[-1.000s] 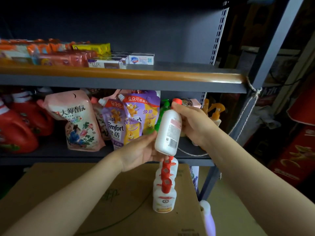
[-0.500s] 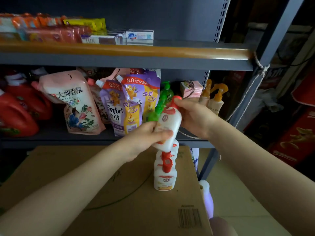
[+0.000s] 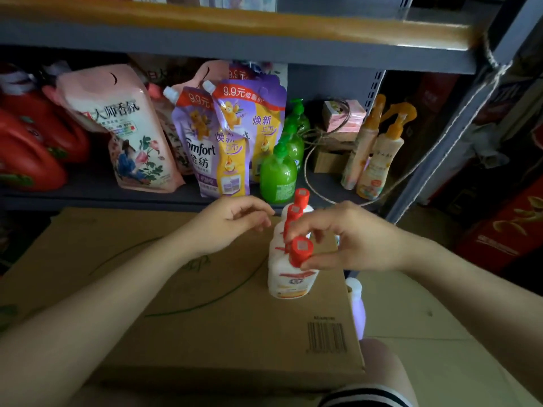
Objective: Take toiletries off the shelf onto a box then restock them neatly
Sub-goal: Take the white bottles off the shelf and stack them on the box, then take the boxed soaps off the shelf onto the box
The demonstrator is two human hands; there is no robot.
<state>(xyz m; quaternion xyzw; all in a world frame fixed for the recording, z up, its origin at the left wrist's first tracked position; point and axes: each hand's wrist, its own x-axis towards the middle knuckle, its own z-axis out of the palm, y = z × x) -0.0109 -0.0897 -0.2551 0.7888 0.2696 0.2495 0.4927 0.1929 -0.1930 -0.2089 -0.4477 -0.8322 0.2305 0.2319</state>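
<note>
Red jugs [image 3: 26, 148]: far left on the shelf [image 3: 97, 198], glossy moulded plastic, rounded and squat.
Pink pouch [image 3: 126, 133]: soft stand-up refill bag with a flower print, leaning a bit.
Purple pouches [image 3: 232, 136]: two shiny Comfort refill bags with white corner spouts, one overlapping the other.
Left hand [image 3: 229, 221]: hovering over the cardboard box [image 3: 176, 304], fingers loosely curled with nothing in them, fingertips just beside the row of bottles.
Green pump bottles [image 3: 279, 171]: translucent, round-bellied, lined up front to back near the shelf edge.
White bottles [image 3: 289, 277]: these are the task's things. A row stands upright on the flat matte box top, smooth white plastic with red flip caps. Looks like four, but the middle ones overlap so I can't swear to it.
Right hand [image 3: 358, 239]: thumb and fingers curl around the red cap [image 3: 301, 250] of the nearest bottle, thumb pressed under it, so the grip is closed on that cap.
Spray bottles [image 3: 373, 154]: two tall slim peach ones with orange trigger heads, right end of the shelf, twine looped beside them.
</note>
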